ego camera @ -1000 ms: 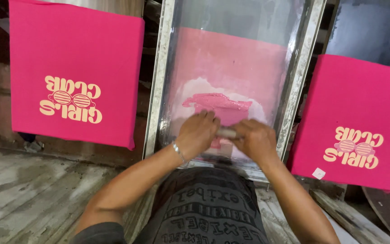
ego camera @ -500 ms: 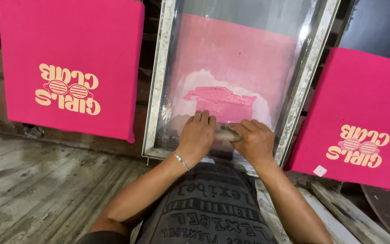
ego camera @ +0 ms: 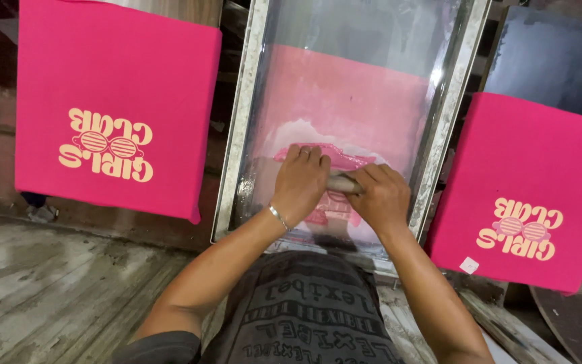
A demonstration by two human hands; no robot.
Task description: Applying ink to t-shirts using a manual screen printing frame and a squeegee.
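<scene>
Both hands press down on a squeegee (ego camera: 342, 183) lying crosswise on the mesh of a metal-framed printing screen (ego camera: 240, 135), in the half of the screen nearer the person. The left hand (ego camera: 302, 182) covers the left part of the handle, fingers curled over its far edge, a thin bracelet (ego camera: 278, 218) at the wrist. The right hand (ego camera: 380, 197) is closed around the right part, knuckles up, so only a short grey stretch of the handle shows between the two. A ridge of pink ink (ego camera: 345, 159) lies on the mesh just beyond the fingers, and a pale pink film spreads toward the far end of the screen. A pink shirt with a cream print (ego camera: 112, 108) is stretched flat on a board to the left of the screen, well apart from the left hand. Another pink shirt with the same print (ego camera: 527, 189) lies to the right, just beside the frame's right rail. Worn wooden floorboards (ego camera: 55, 283) show at the lower left.
</scene>
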